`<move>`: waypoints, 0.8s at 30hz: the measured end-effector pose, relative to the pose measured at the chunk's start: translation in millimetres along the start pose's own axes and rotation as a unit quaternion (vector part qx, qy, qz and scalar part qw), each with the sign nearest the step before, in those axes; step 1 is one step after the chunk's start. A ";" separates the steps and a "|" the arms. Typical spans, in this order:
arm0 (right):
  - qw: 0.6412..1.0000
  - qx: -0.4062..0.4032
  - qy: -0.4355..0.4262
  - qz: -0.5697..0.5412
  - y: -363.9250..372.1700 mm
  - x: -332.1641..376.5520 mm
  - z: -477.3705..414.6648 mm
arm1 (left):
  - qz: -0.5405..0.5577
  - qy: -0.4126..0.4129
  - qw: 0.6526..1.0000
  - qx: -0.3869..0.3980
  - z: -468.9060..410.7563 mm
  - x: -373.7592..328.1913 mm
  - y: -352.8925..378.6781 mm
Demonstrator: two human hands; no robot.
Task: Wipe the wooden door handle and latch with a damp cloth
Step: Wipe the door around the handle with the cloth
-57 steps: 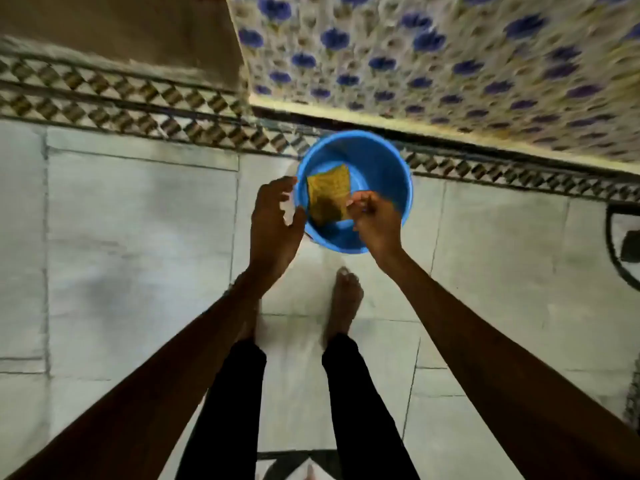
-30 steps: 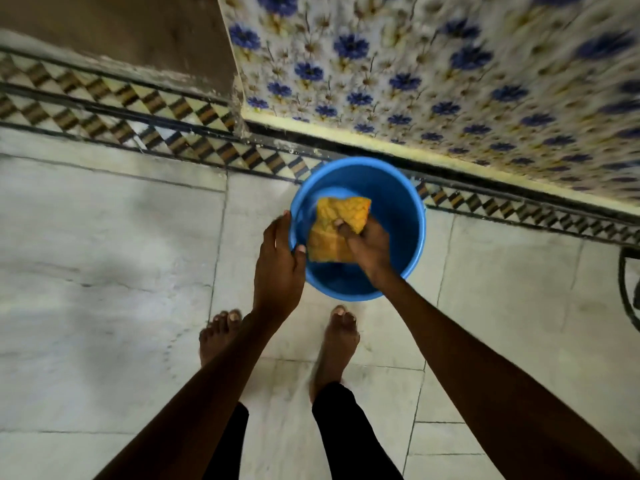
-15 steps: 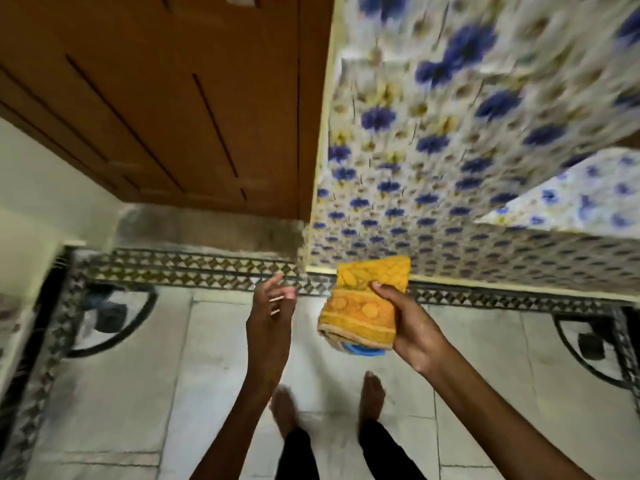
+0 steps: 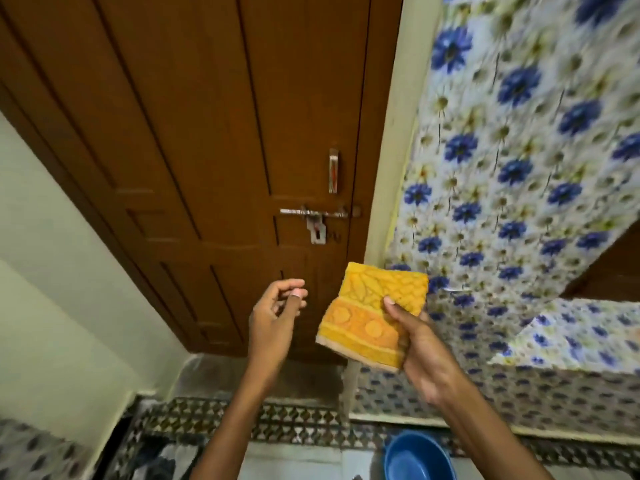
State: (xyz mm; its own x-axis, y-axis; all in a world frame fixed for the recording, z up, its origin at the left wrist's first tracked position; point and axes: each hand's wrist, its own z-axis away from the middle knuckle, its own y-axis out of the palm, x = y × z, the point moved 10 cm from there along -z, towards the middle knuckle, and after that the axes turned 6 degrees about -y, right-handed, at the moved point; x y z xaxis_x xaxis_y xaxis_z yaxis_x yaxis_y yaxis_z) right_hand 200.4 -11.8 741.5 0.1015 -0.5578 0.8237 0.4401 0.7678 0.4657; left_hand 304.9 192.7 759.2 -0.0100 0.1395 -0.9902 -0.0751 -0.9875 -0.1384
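Observation:
A brown wooden door (image 4: 194,140) fills the upper left. On its right side sits a vertical metal handle (image 4: 333,170), and just below it a horizontal sliding latch (image 4: 313,216) with a hanging hasp. My right hand (image 4: 420,344) grips a folded yellow-orange patterned cloth (image 4: 372,315), held up below the latch and apart from the door. My left hand (image 4: 275,318) hovers beside the cloth with fingers loosely curled and nothing in it.
A blue bucket (image 4: 417,457) stands on the floor at the bottom right. A wall of blue-flower tiles (image 4: 512,161) and a tiled ledge (image 4: 571,341) lie to the right of the door frame. A pale wall (image 4: 45,289) is on the left.
My right hand lifted the cloth out of the blue bucket and raised it toward the door. The view tilted up from the floor, bringing the handle and latch into sight.

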 end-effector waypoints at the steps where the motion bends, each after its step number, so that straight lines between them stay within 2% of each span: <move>1: 1.000 0.002 -0.016 0.007 9.7 10.1 -8.5 | 0.006 0.011 1.000 -0.003 -12.8 -11.8 -2.9; 8: 0.996 0.006 -0.085 0.039 74.9 53.5 -89.1 | 0.021 0.072 0.997 -0.012 -119.4 -83.0 -13.3; 13: 0.990 -0.061 -0.108 0.061 99.5 72.4 -151.1 | -0.022 0.126 0.992 -0.021 -191.5 -123.6 -16.9; 15: 0.974 -0.121 -0.170 0.087 99.8 93.8 -171.0 | -0.065 0.154 0.985 -0.033 -219.5 -134.7 -14.1; 17: 0.936 -0.172 -0.268 0.151 101.3 119.6 -184.0 | -0.136 0.188 0.972 -0.041 -244.8 -140.0 -3.6; 19: 0.894 -0.220 -0.334 0.200 101.7 135.4 -192.2 | -0.227 0.274 0.934 -0.043 -262.6 -150.6 14.8; 21: 0.846 -0.258 -0.398 0.243 109.5 149.6 -200.9 | -0.331 0.380 0.862 -0.054 -280.8 -163.3 38.1; 24: 0.745 -0.287 -0.494 0.345 137.1 160.5 -220.5 | -0.441 0.485 0.752 -0.062 -312.9 -172.3 67.4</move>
State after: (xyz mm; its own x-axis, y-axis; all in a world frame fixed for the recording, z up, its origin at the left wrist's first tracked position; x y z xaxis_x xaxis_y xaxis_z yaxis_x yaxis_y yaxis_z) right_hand 473.8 -65.6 866.2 -0.1005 0.6288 0.7710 0.9252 0.3441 -0.1600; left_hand 613.5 79.3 914.1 0.7270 0.6846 -0.0519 0.4682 -0.5496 -0.6919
